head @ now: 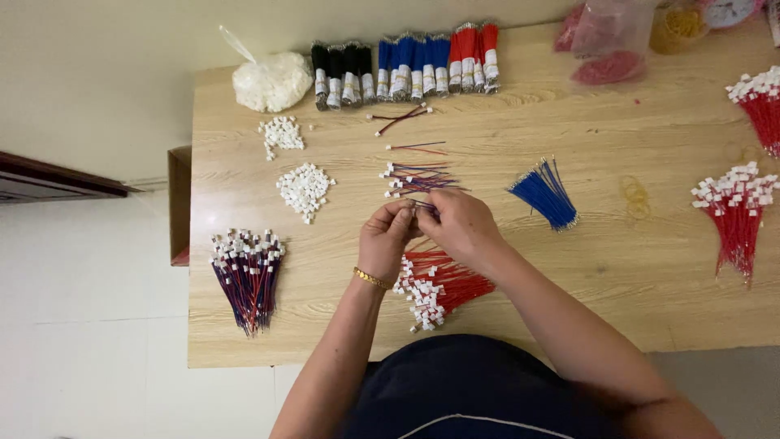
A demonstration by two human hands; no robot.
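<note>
Right now I judge I am mid-assembly, seating a thin wire (424, 206) into a small white plug that my fingers mostly hide. My left hand (385, 241) and right hand (460, 228) meet over the table (650, 276), just above the red bundle (439, 284), which serves as my landmark. Both sets of fingertips are pressed together in a pinch on the wire; I cannot tell whether the plug is already on it. The wire's long axis runs roughly left to right, its free end pointing away from me toward the loose wires (416, 177) beyond the red bundle. Next, I judge, comes a straight push along that axis, keeping the pinch firm. Left of the red bundle lies the finished bundle (248, 276); right, the blue wires (546, 195).
</note>
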